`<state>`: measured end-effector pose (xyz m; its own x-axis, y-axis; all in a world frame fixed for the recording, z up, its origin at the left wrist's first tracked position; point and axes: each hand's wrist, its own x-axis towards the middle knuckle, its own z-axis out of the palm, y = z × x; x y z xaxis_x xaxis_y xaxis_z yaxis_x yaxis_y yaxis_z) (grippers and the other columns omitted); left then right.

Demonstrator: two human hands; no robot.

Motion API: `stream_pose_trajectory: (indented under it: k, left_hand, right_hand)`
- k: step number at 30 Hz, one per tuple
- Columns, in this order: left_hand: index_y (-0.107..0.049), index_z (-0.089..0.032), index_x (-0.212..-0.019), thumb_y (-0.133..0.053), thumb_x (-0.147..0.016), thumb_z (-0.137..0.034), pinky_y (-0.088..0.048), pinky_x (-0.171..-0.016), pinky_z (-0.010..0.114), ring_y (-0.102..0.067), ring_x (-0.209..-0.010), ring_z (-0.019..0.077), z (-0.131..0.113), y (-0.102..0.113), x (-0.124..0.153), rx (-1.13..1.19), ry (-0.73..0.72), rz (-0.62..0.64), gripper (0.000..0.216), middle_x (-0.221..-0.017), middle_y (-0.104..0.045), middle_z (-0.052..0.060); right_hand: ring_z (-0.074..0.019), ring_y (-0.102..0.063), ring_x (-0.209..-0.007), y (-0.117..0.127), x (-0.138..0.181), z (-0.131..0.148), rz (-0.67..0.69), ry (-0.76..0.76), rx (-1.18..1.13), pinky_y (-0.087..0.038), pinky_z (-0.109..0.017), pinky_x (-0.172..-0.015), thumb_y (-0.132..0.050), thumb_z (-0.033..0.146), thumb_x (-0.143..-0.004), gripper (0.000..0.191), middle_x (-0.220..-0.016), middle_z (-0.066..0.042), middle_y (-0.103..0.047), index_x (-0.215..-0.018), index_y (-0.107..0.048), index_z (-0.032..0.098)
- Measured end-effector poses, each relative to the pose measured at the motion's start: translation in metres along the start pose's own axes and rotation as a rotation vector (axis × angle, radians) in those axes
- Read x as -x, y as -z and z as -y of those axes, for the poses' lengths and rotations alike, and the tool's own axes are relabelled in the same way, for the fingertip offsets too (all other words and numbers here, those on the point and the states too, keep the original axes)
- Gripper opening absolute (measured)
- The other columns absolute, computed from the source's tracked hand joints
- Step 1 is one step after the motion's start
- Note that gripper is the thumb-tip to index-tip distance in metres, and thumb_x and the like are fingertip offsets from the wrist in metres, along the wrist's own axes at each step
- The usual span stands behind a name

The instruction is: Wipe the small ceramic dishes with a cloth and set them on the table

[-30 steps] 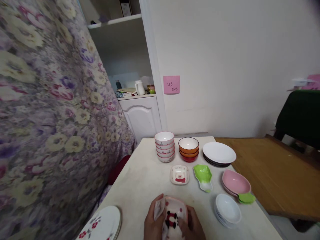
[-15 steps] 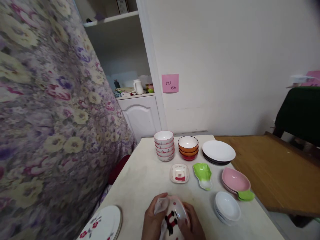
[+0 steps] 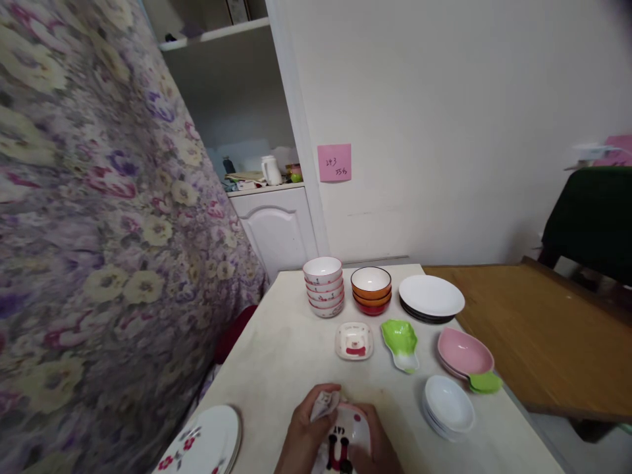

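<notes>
My left hand (image 3: pixel 304 429) is closed on a crumpled white cloth (image 3: pixel 324 404) with a small print, possibly a tissue. Its fingers press the cloth over the rim of a pale pink dish (image 3: pixel 356 426). Black lettering reading "CAT", a red and black figure and reddish dots decorate this dish. On the opposite side, my right hand (image 3: pixel 377 442) grips the dish's edge, thumb over the inner face. The dish is tilted toward me, above the near part of the table, and its lower part is cut off by the frame. Beyond my hands lies a small square bear dish (image 3: pixel 354 341).
White table (image 3: pixel 276 349) holds stacked patterned bowls (image 3: pixel 324 289), orange and red bowls (image 3: pixel 371 289), white plates (image 3: pixel 431 296), a green leaf-shaped dish (image 3: pixel 399 343), pink dishes (image 3: pixel 465 352), small white dishes (image 3: pixel 448 404) and flowered plates (image 3: pixel 207 438). A floral curtain (image 3: pixel 108 250) hangs left.
The dish has been turned in my hands, so its "CAT" lettering shows now. My left hand and the cloth have shifted slightly along the rim. The other dishes stay put.
</notes>
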<state>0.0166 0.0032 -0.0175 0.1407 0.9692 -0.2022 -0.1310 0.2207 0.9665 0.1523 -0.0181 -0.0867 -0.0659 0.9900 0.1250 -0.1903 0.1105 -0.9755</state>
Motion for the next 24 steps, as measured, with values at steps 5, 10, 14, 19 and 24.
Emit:
stream_pose_trajectory:
  k: [5,10,14,19,24]
  left_hand:
    - [-0.050,-0.023,-0.114,-0.063,-0.074,-0.037,-0.048,-0.066,0.029,-0.061,-0.069,0.0167,-0.002,-0.014,0.012,0.020,-0.047,-0.365,0.044,-0.082,-0.067,-0.001]
    - [-0.053,-0.023,-0.110,-0.064,-0.074,-0.033,-0.046,-0.066,0.027,-0.061,-0.069,0.0159,-0.005,-0.017,0.013,-0.018,-0.006,-0.201,0.039,-0.079,-0.068,-0.001]
    - [-0.060,-0.020,-0.101,-0.067,-0.072,-0.029,-0.044,-0.065,0.025,-0.061,-0.069,0.0147,-0.010,-0.009,0.009,0.013,0.035,0.033,0.031,-0.081,-0.070,0.001]
    - [-0.056,-0.020,-0.108,-0.063,-0.074,-0.025,-0.046,-0.068,0.028,-0.064,-0.071,0.0171,-0.009,-0.007,0.013,0.116,0.042,0.025,0.035,-0.083,-0.071,0.002]
    - [-0.048,-0.023,-0.118,-0.065,-0.073,-0.038,-0.050,-0.073,0.031,-0.066,-0.080,0.0210,0.002,-0.019,0.019,0.092,-0.041,-0.361,0.050,-0.089,-0.069,0.001]
  right_hand:
    - [-0.0239,-0.064,-0.077,-0.006,0.003,-0.006,-0.088,-0.051,-0.012,-0.052,-0.037,-0.071,-0.056,0.039,-0.071,0.050,-0.092,-0.009,-0.068,-0.116,-0.047,0.019]
    - [-0.0218,-0.063,-0.087,0.003,0.003,-0.008,-0.006,-0.049,0.063,-0.048,-0.036,-0.081,-0.042,0.021,-0.065,0.057,-0.098,-0.008,-0.066,-0.122,-0.042,0.016]
    - [-0.0180,-0.059,-0.072,0.013,0.001,0.002,0.152,-0.135,0.060,-0.047,-0.031,-0.070,-0.040,0.013,-0.056,0.060,-0.078,0.000,-0.062,-0.115,-0.049,0.017]
    - [-0.0207,-0.062,-0.080,0.009,0.001,0.005,0.037,-0.074,-0.002,-0.049,-0.033,-0.075,-0.052,0.027,-0.069,0.038,-0.086,-0.002,-0.066,-0.106,-0.055,0.019]
    - [-0.0241,-0.064,-0.086,-0.002,0.002,-0.004,-0.146,-0.061,0.028,-0.051,-0.038,-0.080,-0.054,0.037,-0.074,0.045,-0.098,-0.009,-0.068,-0.114,-0.050,0.018]
